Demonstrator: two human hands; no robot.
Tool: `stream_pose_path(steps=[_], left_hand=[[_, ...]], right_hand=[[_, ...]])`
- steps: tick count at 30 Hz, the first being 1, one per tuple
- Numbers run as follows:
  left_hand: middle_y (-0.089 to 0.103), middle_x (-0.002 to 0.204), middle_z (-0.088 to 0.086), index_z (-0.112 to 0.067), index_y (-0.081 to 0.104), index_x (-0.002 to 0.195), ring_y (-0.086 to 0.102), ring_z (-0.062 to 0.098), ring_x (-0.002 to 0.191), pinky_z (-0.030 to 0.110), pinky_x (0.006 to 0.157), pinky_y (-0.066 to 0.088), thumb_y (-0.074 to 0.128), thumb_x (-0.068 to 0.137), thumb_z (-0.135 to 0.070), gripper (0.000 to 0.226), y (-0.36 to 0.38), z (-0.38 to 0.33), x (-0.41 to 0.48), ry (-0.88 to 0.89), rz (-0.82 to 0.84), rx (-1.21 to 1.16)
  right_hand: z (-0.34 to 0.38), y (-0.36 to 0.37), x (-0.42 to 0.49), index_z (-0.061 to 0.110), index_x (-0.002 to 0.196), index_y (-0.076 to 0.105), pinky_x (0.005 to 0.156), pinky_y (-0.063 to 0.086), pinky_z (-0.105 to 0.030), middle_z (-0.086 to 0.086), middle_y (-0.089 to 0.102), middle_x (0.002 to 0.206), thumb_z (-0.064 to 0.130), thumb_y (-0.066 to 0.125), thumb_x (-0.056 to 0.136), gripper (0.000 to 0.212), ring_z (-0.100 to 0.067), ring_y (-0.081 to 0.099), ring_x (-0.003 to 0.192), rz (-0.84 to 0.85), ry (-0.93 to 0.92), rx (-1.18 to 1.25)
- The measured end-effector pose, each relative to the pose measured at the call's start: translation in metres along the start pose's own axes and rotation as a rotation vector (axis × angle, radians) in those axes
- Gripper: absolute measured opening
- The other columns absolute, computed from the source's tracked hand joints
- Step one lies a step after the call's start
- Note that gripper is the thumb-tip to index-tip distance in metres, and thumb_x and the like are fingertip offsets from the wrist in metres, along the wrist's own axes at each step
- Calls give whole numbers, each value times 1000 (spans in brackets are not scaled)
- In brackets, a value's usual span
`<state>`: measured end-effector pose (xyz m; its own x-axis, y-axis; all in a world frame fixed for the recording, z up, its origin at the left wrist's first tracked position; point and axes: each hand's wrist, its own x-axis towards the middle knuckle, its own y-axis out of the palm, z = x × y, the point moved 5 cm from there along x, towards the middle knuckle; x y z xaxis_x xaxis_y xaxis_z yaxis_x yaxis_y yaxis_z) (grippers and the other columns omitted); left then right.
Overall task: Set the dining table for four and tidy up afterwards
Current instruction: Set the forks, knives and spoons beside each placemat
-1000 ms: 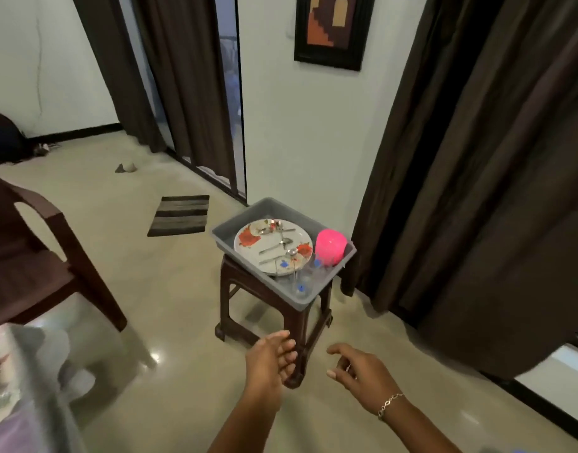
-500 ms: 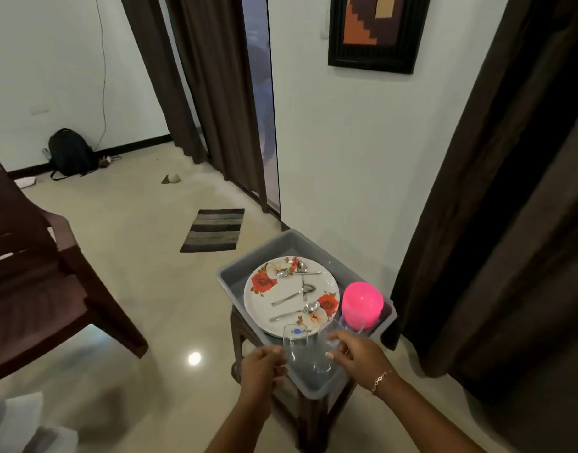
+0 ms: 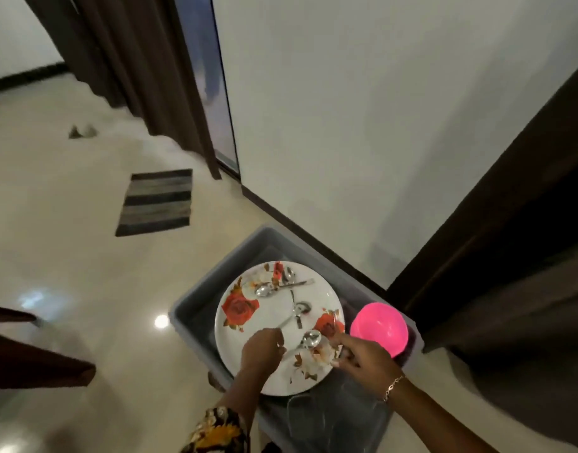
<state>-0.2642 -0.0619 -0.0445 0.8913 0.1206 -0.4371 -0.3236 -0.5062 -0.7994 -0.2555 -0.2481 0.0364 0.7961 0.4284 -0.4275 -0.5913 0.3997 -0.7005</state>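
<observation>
1. The nearest spoon [image 3: 309, 340] lies on the plate's [image 3: 323, 299] near half, with its bowl toward the right hand [image 3: 363, 358] and its handle toward the left hand [image 3: 260, 353].
2. Left fingers are curled narrow at the handle end; grip cannot be told. Right fingers are curled at the plate's right rim; what they hold is unclear.
3. Half a second earlier, both hands were at the glasses [image 3: 313, 416], short of the plate.

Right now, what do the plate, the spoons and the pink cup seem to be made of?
Plate: glossy white with printed red roses, so ceramic or melamine; I cannot tell which. Spoons: mirror-bright silver, probably stainless steel. Pink cup: vivid, smooth, evenly coloured, likely plastic.
</observation>
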Motion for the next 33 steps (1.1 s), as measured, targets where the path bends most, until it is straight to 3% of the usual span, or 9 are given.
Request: stream_pose_path(steps=[4, 8, 12, 15, 19, 22, 24, 27, 33], left_hand=[[55, 123, 4, -16, 50, 121, 53, 21, 114, 32, 93, 45, 51, 92, -31, 33, 37, -8, 39, 164, 208, 251], [49, 127, 9, -12, 44, 127, 50, 26, 117, 35, 91, 43, 50, 92, -20, 37, 63, -15, 52, 239, 287, 361], [52, 125, 7, -12, 47, 124, 54, 22, 113, 31, 90, 45, 51, 92, -17, 32, 65, -12, 57, 197, 266, 280], [56, 120, 4, -14, 41, 128, 58, 17, 106, 26, 86, 48, 48, 94, -15, 34, 54, -9, 58, 152, 165, 151], [52, 118, 3, -15, 40, 125, 55, 13, 98, 22, 81, 47, 45, 97, -18, 29, 37, 5, 68, 14, 20, 13], [49, 120, 5, -12, 43, 122, 54, 18, 104, 27, 86, 47, 53, 93, -20, 32, 37, 14, 77, -69, 53, -41], [51, 117, 7, -10, 49, 117, 55, 19, 100, 27, 84, 48, 47, 95, -15, 22, 36, 14, 81, -92, 70, -31], [54, 115, 6, -12, 51, 116, 52, 19, 101, 26, 83, 44, 39, 96, -10, 23, 35, 8, 83, -4, 52, 37], [63, 101, 4, -15, 45, 115, 62, 23, 91, 37, 84, 52, 40, 98, -22, 19, 31, 7, 85, -38, 25, -106]], right_hand=[[-2, 7, 28, 23, 121, 56, 59, 33, -8, 16, 43, 60, 16, 55, 89, 33, 7, 45, 53, 34, 74, 8], [-6, 14, 43, 20, 122, 55, 58, 33, -8, 16, 41, 62, 17, 53, 91, 31, 7, 42, 55, 40, 133, 32], [-11, 17, 52, 20, 121, 56, 67, 43, -16, 15, 48, 69, 18, 55, 90, 31, -3, 54, 71, 55, 201, 70], [-13, 15, 57, 20, 120, 56, 77, 48, -25, 2, 64, 84, 22, 58, 89, 31, -15, 63, 87, 40, 245, 103], [-11, 17, 65, 20, 119, 56, 67, 42, -15, 11, 56, 72, 21, 58, 89, 30, -11, 60, 77, 5, 245, 133], [-12, 20, 66, 19, 119, 56, 60, 36, -7, 16, 50, 67, 22, 59, 89, 30, 0, 52, 67, -14, 248, 146], [-14, 20, 64, 17, 118, 56, 60, 39, -9, 13, 54, 67, 22, 60, 88, 30, 1, 53, 66, -26, 256, 167], [-19, 21, 60, 16, 119, 56, 73, 48, -20, 0, 67, 83, 24, 61, 88, 32, -13, 64, 83, -40, 274, 194], [-20, 20, 59, 17, 119, 57, 70, 46, -20, 13, 52, 67, 23, 61, 88, 31, -11, 59, 74, -62, 274, 208]])
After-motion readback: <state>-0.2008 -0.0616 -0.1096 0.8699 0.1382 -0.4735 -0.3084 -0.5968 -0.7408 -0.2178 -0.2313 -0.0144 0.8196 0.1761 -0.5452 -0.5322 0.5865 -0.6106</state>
